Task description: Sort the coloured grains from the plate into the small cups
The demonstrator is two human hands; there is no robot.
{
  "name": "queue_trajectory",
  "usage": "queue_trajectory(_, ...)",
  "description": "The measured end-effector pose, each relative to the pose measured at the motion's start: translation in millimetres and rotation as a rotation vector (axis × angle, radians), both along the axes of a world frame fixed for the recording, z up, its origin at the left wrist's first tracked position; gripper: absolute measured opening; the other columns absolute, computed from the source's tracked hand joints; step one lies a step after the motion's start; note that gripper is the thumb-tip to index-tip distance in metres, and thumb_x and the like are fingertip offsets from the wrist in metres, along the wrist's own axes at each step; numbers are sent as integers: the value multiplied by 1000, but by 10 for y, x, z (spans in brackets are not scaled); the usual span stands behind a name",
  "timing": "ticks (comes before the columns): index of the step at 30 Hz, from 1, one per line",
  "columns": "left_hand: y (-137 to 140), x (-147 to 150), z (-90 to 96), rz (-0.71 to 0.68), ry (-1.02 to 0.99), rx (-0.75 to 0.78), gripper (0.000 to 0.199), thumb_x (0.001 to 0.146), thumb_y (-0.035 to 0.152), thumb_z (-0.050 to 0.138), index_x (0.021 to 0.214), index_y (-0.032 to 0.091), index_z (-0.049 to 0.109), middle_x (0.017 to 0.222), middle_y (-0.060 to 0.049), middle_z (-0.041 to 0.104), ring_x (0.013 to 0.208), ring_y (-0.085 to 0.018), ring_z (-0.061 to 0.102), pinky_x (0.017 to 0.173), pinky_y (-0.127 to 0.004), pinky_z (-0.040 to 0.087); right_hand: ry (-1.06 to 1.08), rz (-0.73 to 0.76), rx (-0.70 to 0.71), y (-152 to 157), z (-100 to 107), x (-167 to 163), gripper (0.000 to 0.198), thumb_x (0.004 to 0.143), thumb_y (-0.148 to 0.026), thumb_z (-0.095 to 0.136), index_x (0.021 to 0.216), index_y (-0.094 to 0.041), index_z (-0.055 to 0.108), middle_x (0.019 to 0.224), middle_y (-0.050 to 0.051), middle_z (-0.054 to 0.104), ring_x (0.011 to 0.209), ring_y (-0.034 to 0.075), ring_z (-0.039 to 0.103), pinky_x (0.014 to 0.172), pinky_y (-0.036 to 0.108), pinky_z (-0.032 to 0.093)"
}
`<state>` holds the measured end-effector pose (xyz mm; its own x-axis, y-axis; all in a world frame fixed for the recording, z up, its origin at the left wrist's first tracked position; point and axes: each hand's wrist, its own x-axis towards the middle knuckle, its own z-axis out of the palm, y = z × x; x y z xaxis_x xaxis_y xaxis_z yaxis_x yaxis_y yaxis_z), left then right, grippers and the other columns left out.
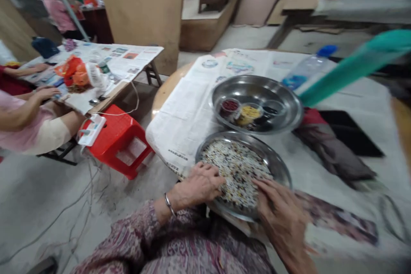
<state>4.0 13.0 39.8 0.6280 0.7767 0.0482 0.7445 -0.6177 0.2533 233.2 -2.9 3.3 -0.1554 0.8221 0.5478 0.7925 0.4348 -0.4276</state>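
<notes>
In front of me a round metal tray (287, 171) holds a spread of mixed white grains and dark and yellow beans (239, 171). My left hand (202, 182) lies over the tray's near left side, its fingers curled down at the grains; whatever is between the fingertips is hidden. From the right, my right hand (282, 209) reaches over the rim with fingers stretched out, their tips touching the mix. Just behind stands a deeper metal basin (276, 85). Inside it are small clear cups of red beans (230, 105), yellow beans (250, 112) and black beans (269, 109).
Newspaper (180, 107) covers the round table. To the right lie a plastic bottle (308, 68), a long green object (356, 64), a dark folded cloth (334, 150) and a black flat item (349, 132). A red stool (118, 137) carries a power strip (92, 129). Other people sit at the left table.
</notes>
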Motion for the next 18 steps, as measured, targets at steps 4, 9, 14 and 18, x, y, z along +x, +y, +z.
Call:
queue_trajectory(4,90,134,111,-152,18,-183,12,94,27,64,104,22,62,103,-2,60,91,-18,61,75,-29,48,159,-224,22,-105,-77,-131,20,93,-22,51,97,-21,70,97,9,73,98,25,64,98,48,46)
queue_trajectory(9,212,481,96,-346,58,-171,13,98,20,52,108,19,61,108,-6,59,95,-19,59,74,-29,49,451,-345,24,-149,-268,-222,18,93,-26,50,96,-19,67,95,8,68,94,23,61,88,43,48)
queue_trajectory(14,452,821,19,-426,37,96,23,100,22,47,115,16,63,129,-11,55,120,-26,48,97,-39,45,586,-354,25,-146,-298,-245,20,96,-30,46,102,-19,61,103,9,64,101,23,60,93,46,47)
queue_trajectory(18,707,883,48,-375,101,115,22,99,18,46,111,16,64,131,-11,56,123,-27,48,98,-41,45,577,-336,41,-139,-277,-251,22,97,-30,46,109,-19,60,110,11,63,108,24,58,97,47,45)
